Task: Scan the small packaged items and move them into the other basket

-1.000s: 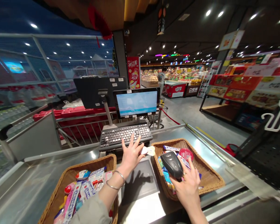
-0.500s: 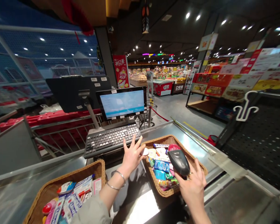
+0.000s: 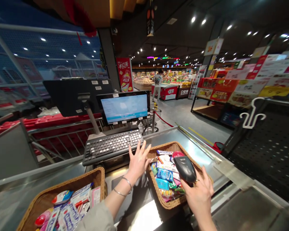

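My left hand (image 3: 138,163) is spread, with its fingertips at the right end of the black keyboard (image 3: 113,144). Its thumb reaches over the left rim of a wicker basket (image 3: 167,205). A silver bangle (image 3: 125,192) circles that wrist. In my right hand (image 3: 199,189) is a black handheld barcode scanner (image 3: 185,168), its head over the same basket. Small packaged sweets fill that basket, among them a blue packet (image 3: 165,175) and a red round-topped item (image 3: 177,154) partly behind the scanner.
A second wicker basket (image 3: 100,179) with more packaged sweets stands at the left. Behind the keyboard are a lit monitor (image 3: 125,107) and a dark screen back (image 3: 74,96). A metal counter (image 3: 195,146) runs to the right, by a black panel with white hooks (image 3: 252,115). A person (image 3: 156,85) stands far off.
My left hand has shifted slightly, its fingers still spread, and a white spot by its thumb no longer shows. The scanner stays in my right hand. The view has shifted slightly.
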Demonstrator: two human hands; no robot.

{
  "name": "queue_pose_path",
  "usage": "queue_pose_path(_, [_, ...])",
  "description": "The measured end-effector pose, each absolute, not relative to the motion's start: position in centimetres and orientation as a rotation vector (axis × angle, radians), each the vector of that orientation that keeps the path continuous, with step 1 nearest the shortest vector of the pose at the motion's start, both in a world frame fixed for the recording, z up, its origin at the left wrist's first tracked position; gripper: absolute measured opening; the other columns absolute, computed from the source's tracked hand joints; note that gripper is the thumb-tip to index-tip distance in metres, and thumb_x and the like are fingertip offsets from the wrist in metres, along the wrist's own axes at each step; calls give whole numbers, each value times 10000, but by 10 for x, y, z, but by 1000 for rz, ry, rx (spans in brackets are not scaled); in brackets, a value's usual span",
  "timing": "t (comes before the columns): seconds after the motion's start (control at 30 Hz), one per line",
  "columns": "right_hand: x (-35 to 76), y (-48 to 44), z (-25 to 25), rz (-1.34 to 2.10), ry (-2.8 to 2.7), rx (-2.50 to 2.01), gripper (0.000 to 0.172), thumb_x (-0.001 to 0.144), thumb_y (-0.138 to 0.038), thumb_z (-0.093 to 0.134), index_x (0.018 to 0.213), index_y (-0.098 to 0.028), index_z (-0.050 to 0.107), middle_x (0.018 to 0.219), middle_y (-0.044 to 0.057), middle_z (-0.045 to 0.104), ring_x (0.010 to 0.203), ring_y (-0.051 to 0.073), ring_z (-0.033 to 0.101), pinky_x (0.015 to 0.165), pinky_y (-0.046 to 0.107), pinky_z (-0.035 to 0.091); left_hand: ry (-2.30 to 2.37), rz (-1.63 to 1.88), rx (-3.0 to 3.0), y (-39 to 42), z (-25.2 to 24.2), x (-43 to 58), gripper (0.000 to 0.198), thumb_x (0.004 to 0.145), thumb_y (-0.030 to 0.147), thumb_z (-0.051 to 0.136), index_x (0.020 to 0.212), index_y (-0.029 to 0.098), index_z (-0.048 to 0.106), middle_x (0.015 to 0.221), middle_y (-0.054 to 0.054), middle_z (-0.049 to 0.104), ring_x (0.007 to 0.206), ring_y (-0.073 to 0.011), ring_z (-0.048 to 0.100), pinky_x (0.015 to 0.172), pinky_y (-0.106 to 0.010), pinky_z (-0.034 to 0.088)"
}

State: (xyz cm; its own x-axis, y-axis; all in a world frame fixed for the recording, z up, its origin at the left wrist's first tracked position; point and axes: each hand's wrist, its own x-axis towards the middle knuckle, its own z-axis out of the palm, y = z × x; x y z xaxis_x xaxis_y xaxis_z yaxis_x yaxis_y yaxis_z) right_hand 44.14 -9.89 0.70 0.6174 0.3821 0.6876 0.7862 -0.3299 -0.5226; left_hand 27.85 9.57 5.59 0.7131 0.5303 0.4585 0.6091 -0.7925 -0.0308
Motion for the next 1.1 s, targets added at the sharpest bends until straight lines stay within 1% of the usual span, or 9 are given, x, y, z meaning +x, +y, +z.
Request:
queue_pose_path(0.13, [430,-85,10,-508,-950,-1921,500,838,-556,498,1087,-157,666,1185,139,669,1378,338,370,1094,551,258,-1025,-651,-2713,99,54,253,558,931,374,502,1465,284,369,1576,-82,297,1478,-319,184,1130,-718,23])
queue_pose_path(0.23, [417,-72,12,-464,-984,-1900,524,832,-565,489,1123,-162,657,1189,143,665,1375,338,371,1102,562,238,-1087,-648,-2701,98,52,232,528,925,366,517,1436,283,413,1568,-92,317,1474,-324,197,1124,-725,39])
queue_pose_path(0.33, [405,-61,13,-414,-1020,-1873,515,825,-548,504,1127,-160,657,1182,148,668,1367,328,384,1095,551,252,-1150,-646,-2695,97,49,212,509,917,364,536,1413,295,443,1560,-90,336,1468,-328,215,1121,-727,53])
queue_pose_path(0.43, [395,-53,13,-368,-1077,-1858,510,811,-536,531,1133,-162,660,1222,150,648,1364,332,381,1088,550,256,-1230,-658,-2677,94,46,194,502,914,356,544,1404,298,453,1552,-87,354,1465,-331,225,1115,-736,66])
queue_pose_path(0.57, [384,-46,13,-365,-1149,-1807,443,811,-511,550,1069,-180,690,1222,143,647,1356,333,384,1084,555,267,-1296,-666,-2654,91,46,174,492,907,354,557,1388,298,471,1549,-86,360,1464,-334,225,1107,-747,74])
queue_pose_path(0.73, [371,-38,12,-379,-1213,-1770,510,809,-517,560,1165,-162,647,1255,151,629,1353,344,385,1058,560,303,-1340,-669,-2639,86,46,154,478,903,350,565,1372,300,489,1543,-97,371,1462,-336,230,1104,-751,73])
queue_pose_path(0.87, [360,-33,9,-387,-1269,-1728,465,818,-515,555,1116,-177,668,1175,123,675,1362,343,373,1070,561,282,-1404,-644,-2632,82,46,137,470,912,355,550,1374,303,486,1550,-90,355,1463,-338,225,1102,-755,79])
queue_pose_path(0.97, [352,-29,7,-362,-1289,-1736,445,805,-508,550,1083,-186,681,1190,118,670,1349,344,395,1073,558,279,-1464,-617,-2617,79,46,124,470,919,357,536,1382,304,477,1558,-86,338,1467,-336,216,1105,-751,77])
queue_pose_path(1.1, [339,-23,7,-291,-1325,-1707,429,772,-528,539,1013,-209,696,1212,118,656,1325,337,421,1050,537,322,-1525,-604,-2574,75,42,105,473,924,351,527,1391,304,467,1563,-87,327,1475,-328,189,1115,-735,68])
